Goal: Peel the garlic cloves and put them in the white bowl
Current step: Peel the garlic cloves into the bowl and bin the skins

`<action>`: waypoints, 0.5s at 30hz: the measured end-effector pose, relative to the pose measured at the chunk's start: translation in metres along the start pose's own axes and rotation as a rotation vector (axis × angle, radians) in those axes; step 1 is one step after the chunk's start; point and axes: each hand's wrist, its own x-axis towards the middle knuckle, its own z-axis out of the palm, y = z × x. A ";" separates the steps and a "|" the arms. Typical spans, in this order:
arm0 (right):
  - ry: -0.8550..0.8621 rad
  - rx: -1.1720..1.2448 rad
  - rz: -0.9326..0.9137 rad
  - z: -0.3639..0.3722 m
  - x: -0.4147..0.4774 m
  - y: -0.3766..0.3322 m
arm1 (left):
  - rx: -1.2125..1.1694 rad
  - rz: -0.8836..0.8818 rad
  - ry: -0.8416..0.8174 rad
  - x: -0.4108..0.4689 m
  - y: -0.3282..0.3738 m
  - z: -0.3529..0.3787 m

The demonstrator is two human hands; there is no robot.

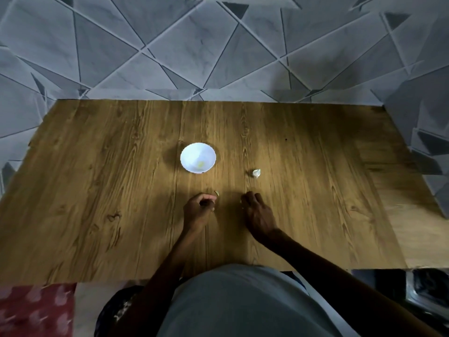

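White bowl (pixel 198 157) sits just beyond the nearer left hand (pixel 199 208), fingers curled at a clove (pixel 217 192), grip unclear.

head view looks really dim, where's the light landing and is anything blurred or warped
In the head view, light pools on the middle of the table and the white bowl is brightest, nearly washed out; in the same view the left hand and right hand are dark and soft, so their grip is unreadable; its wide lens splays the table's side edges outward.
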 end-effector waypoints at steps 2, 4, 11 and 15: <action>-0.025 -0.035 -0.087 -0.004 -0.004 0.003 | -0.042 -0.022 -0.021 -0.004 0.002 0.003; -0.059 -0.024 -0.093 -0.012 -0.002 0.006 | -0.062 -0.035 -0.041 -0.007 0.001 0.004; 0.061 -0.006 -0.353 -0.011 -0.007 0.015 | -0.106 -0.048 -0.080 -0.015 -0.002 0.010; 0.032 0.064 -0.461 -0.009 -0.005 0.034 | -0.165 -0.102 -0.082 -0.016 0.004 0.013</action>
